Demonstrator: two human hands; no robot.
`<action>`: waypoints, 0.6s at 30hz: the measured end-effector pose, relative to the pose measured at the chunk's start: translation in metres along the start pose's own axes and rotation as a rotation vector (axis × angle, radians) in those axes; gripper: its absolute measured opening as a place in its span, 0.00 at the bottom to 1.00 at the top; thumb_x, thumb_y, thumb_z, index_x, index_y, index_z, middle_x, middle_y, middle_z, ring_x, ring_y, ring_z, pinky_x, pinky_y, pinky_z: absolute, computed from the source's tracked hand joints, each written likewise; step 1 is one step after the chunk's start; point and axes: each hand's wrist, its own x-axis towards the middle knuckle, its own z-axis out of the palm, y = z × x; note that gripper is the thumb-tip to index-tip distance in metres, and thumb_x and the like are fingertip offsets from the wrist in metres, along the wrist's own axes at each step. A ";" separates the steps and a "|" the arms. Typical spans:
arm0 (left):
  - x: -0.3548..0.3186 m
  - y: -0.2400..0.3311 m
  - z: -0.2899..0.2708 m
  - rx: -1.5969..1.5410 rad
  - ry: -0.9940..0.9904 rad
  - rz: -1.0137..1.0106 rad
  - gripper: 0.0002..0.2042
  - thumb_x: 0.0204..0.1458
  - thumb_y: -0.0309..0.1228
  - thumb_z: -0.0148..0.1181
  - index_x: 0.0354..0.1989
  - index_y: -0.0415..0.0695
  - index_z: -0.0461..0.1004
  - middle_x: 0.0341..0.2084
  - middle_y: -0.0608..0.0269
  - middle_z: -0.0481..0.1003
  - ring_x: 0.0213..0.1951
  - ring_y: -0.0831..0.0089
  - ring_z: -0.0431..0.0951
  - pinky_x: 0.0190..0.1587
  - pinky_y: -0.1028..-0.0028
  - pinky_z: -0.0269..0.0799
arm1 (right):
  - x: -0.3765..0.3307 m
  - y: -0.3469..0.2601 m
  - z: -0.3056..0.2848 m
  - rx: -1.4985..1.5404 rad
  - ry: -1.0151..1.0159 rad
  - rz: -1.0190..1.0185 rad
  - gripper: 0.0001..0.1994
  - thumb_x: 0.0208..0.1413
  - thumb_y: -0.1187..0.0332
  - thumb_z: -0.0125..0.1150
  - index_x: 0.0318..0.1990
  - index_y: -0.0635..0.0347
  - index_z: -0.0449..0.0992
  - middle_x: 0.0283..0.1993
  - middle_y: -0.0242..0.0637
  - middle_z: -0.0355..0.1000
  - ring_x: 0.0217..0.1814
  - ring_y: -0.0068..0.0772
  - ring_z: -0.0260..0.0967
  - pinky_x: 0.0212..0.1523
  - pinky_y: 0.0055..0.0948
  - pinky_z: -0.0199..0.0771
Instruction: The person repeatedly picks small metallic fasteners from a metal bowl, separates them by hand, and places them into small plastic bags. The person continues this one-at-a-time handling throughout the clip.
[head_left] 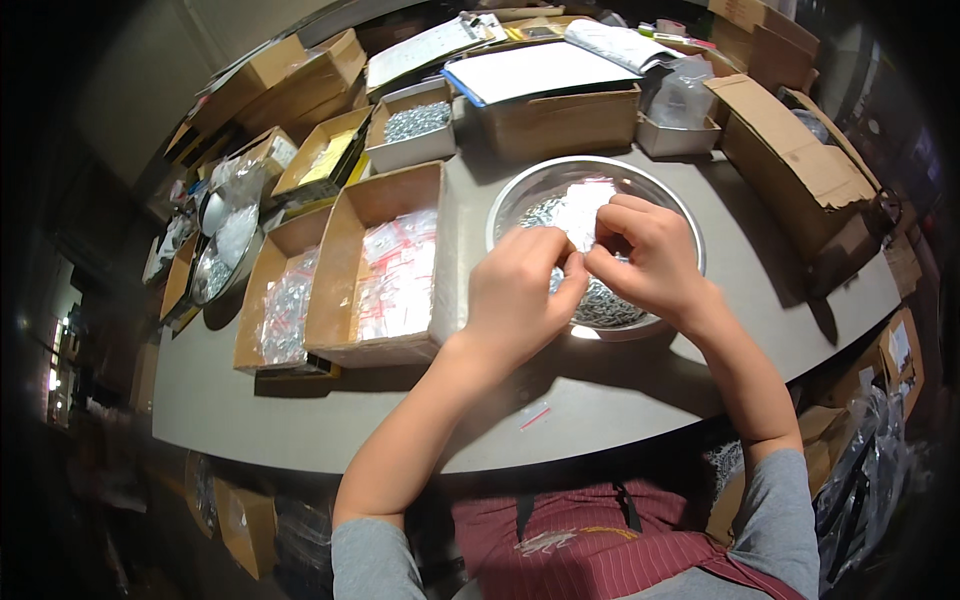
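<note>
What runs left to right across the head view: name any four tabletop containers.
Narrow brown cardboard box, wider brown cardboard box holding red-striped clear packets, round silver metal bowl, tall ragged-edged brown cardboard box.

The bowl (588,163) on the table (280,430) holds metal parts (610,312). Left of the bowl stands a bag-filled box (385,190), with another box (252,310) farther left; behind it, papers (540,72) top a carton (560,125). Right of the bowl stands an opened box (795,150); before it lies a small bag (535,416).
</note>
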 end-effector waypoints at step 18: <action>0.001 -0.007 0.002 -0.061 -0.020 0.032 0.17 0.49 0.26 0.70 0.49 0.41 0.79 0.42 0.53 0.82 0.46 0.53 0.81 0.52 0.60 0.73 | 0.003 0.023 -0.033 -0.030 -0.979 0.367 0.19 0.59 0.54 0.65 0.41 0.65 0.83 0.35 0.50 0.79 0.41 0.46 0.79 0.45 0.40 0.76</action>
